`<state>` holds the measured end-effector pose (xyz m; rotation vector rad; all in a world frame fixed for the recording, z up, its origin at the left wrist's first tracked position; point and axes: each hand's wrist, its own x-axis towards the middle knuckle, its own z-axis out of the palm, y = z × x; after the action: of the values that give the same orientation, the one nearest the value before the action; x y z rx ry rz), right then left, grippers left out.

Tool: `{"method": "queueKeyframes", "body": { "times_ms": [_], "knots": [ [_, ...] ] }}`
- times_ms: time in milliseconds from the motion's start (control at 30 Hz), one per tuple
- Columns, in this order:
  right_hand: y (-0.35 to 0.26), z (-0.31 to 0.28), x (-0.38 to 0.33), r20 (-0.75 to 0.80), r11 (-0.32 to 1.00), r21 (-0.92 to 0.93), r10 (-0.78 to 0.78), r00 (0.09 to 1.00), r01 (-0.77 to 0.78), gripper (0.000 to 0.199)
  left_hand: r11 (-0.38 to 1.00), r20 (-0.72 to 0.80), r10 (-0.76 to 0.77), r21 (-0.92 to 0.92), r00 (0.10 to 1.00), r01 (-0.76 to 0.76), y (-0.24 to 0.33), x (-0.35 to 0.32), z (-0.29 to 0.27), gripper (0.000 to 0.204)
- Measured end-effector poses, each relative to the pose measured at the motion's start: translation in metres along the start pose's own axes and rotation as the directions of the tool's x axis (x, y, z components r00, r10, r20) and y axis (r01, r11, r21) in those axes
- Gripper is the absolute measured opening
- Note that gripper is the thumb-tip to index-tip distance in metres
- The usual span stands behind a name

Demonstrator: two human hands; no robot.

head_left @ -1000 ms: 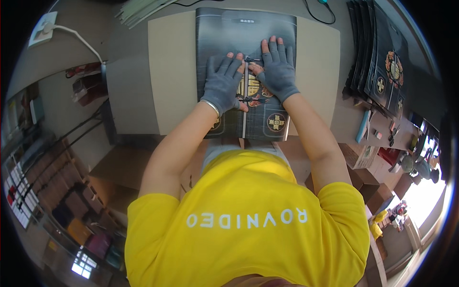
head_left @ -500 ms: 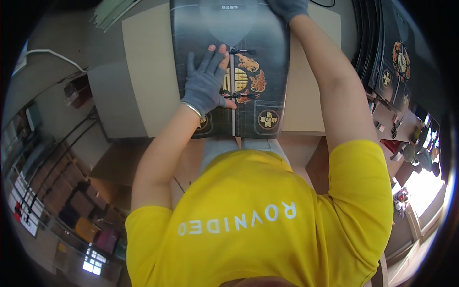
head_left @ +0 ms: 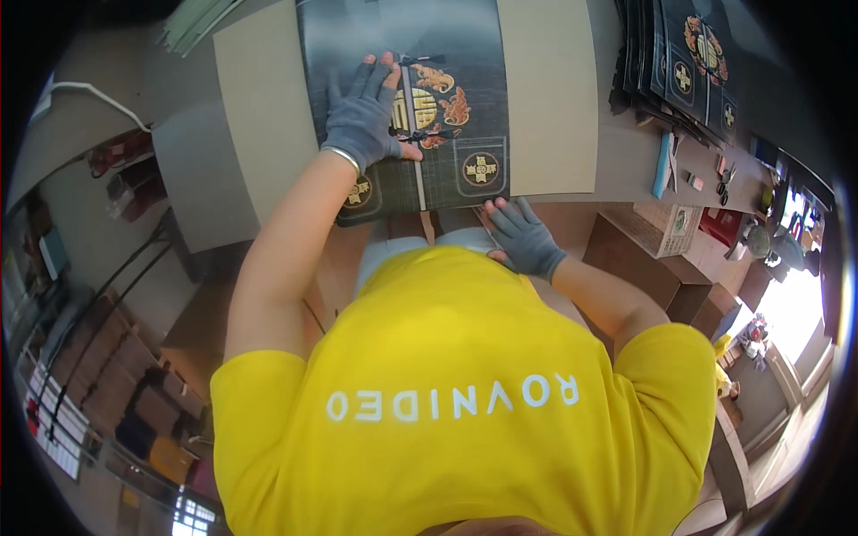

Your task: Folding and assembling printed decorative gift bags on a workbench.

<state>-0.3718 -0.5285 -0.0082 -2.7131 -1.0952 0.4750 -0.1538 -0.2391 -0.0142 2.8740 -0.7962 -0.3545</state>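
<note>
A dark, glossy sheet printed like a garment front (head_left: 460, 125), with gold and orange emblems and a pale middle strip, lies in front of me. Its near edge reaches slightly past the beige board (head_left: 554, 98) underneath. My left hand (head_left: 362, 116), in a grey glove with bare tips on some fingers, rests flat on the sheet left of the round emblem, fingers spread. At the near right corner is my right hand (head_left: 527, 241), gloved alike. Its fingers are stretched out, with the fingertips at the sheet's edge and the thumb apart below.
A fanned stack of similar dark printed sheets (head_left: 693, 67) sits at the far right. Nearer lie a blue flat item (head_left: 663, 165) and scissors (head_left: 726, 183), with a white basket (head_left: 670, 228) lower down. Pale green strips (head_left: 192, 27) are bundled at the far left.
My right hand has come from the sheet's far right edge down to its near right corner. My left hand keeps its place on the sheet. The whole view has shifted a little.
</note>
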Motion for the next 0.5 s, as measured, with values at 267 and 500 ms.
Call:
{"method": "queueKeyframes", "body": {
  "times_ms": [267,500],
  "knots": [
    [0.018,-0.062,0.092,-0.42,0.962,0.206,0.252,0.872,-0.179,0.049,0.998,-0.013,0.044,-0.037,0.999,-0.044,0.0,-0.004,0.001,0.144],
    [0.017,-0.066,0.199,-0.48,0.963,0.081,0.264,0.837,-0.257,0.064,0.976,-0.412,0.101,-0.136,0.905,-0.171,-0.032,-0.018,-0.016,0.08]
  ]
}}
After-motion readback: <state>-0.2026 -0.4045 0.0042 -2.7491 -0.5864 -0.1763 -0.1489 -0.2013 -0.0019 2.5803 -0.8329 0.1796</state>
